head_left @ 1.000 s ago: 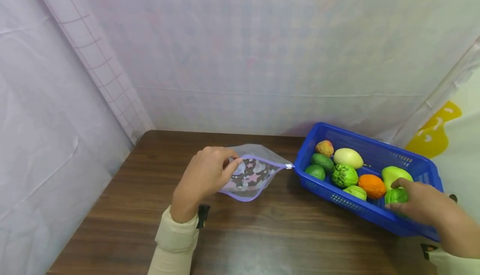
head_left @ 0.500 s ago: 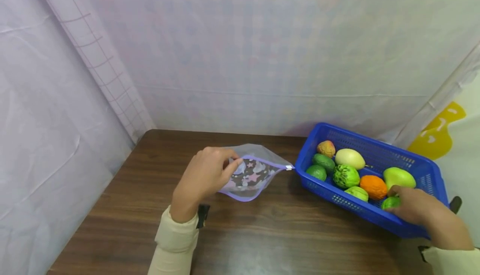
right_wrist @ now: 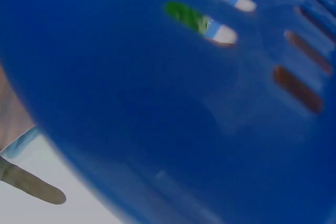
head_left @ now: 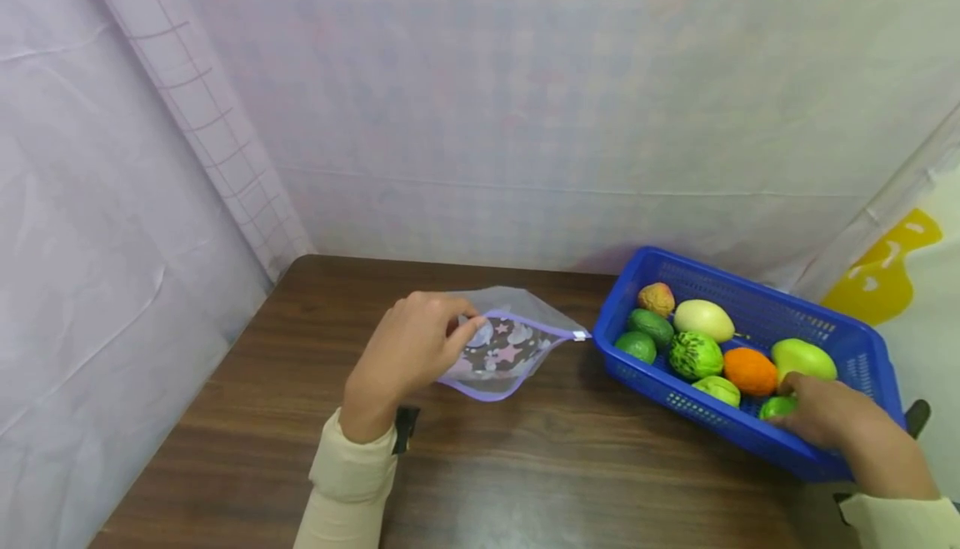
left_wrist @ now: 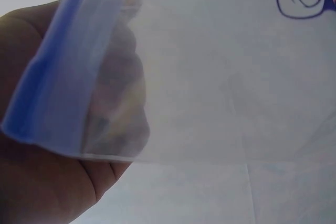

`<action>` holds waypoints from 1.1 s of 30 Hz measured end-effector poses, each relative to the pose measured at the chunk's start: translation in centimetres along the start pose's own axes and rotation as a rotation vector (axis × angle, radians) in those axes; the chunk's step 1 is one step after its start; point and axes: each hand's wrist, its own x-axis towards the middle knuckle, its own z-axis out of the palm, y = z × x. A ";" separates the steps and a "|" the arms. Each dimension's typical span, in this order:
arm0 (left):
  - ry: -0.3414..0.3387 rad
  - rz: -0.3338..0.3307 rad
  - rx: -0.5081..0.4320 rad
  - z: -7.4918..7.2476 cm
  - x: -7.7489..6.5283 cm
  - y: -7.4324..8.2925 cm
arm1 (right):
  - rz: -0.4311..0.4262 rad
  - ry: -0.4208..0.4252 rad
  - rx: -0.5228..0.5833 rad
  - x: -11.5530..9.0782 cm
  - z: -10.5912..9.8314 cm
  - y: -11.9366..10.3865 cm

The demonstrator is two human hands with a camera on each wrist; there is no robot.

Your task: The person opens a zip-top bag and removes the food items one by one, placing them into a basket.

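My left hand (head_left: 412, 345) pinches the rim of a clear zip bag (head_left: 543, 311) with a purple edge, white slider and star print. The bag's mouth gapes toward me. In the left wrist view, curled fingers (left_wrist: 118, 98) show through the bag's clear film (left_wrist: 210, 87). At the near right end of a blue plastic basket (head_left: 750, 441), my right hand (head_left: 828, 416) reaches inside and grips a round green fruit (head_left: 777, 407), partly hidden by the fingers. A light green pear-like fruit (head_left: 804, 359) lies just behind it. The basket's wall (right_wrist: 157, 103) fills the right wrist view, hiding the hand.
Also in the basket lie an orange wrinkled fruit (head_left: 750, 371), a pale yellow fruit (head_left: 703, 321), a striped green one (head_left: 696, 355) and several others. White sheets (head_left: 510, 116) hang around the brown table (head_left: 585, 466). A dark rounded bar (head_left: 917, 418) sticks out beyond the basket.
My right hand has moved down and slightly left in the basket, covering more of the green fruit. The basket shifts slightly right in view. The left hand and bag stay put.
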 end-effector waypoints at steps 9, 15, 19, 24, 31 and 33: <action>-0.004 0.005 0.019 0.1 -0.1 0.5 | 0.058 0.069 0.003 -2.0 -1.6 -0.7; -0.005 0.028 0.040 0.4 0.1 1.0 | 0.030 0.242 0.033 -4.4 -3.6 -2.0; 0.016 0.049 0.124 0.9 0.2 1.0 | -0.038 0.343 0.070 -5.6 -4.6 -4.8; 0.093 0.100 0.327 1.8 -0.4 -0.2 | -0.142 0.473 0.140 -5.9 -5.6 -9.6; 0.231 0.181 0.472 2.7 -1.6 -3.0 | -0.400 0.696 0.230 -4.8 -6.7 -16.0; 0.255 0.199 0.493 2.9 -1.9 -3.9 | -0.447 0.703 0.249 -4.3 -6.6 -17.5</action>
